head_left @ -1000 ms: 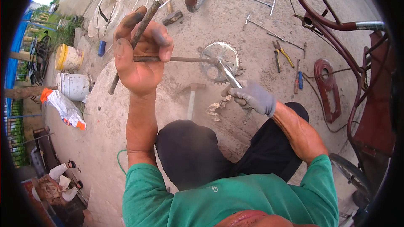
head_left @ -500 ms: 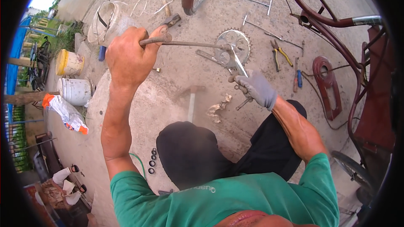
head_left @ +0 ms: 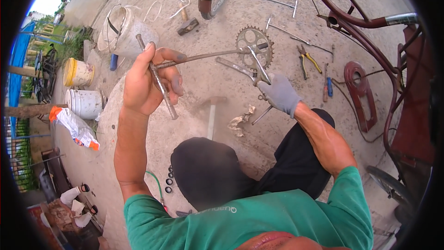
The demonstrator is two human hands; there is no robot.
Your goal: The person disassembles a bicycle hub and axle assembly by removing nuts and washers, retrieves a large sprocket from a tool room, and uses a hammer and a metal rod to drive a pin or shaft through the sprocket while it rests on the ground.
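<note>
My left hand (head_left: 142, 85), bare, curls its fingers loosely around the crossbar of a long T-handle wrench (head_left: 203, 57). The wrench's shaft runs right to the upper end of a silver bicycle crank arm (head_left: 262, 68), beside a toothed chainring (head_left: 268, 56). In a grey glove, my right hand (head_left: 283, 95) is closed around the crank arm's lower part. The rod poking out below that hand is partly hidden. A silver adjustable wrench (head_left: 233, 65) lies just left of the crank arm; whether it touches the arm I cannot tell.
Pliers (head_left: 303, 57), screwdrivers (head_left: 329, 86), thin T-handle tools (head_left: 277, 1) and a maroon chain guard (head_left: 367, 111) lie to the right. Hammers (head_left: 188, 26) and a crumpled scrap (head_left: 240, 121) lie nearer the middle. Buckets (head_left: 84, 102) stand left; a maroon cycle frame (head_left: 360, 23) rises right.
My left hand has turned the T-handle's crossbar, which now slants down to the right, and its fingers have loosened. My right hand has shifted slightly left, still gripping the crank arm.
</note>
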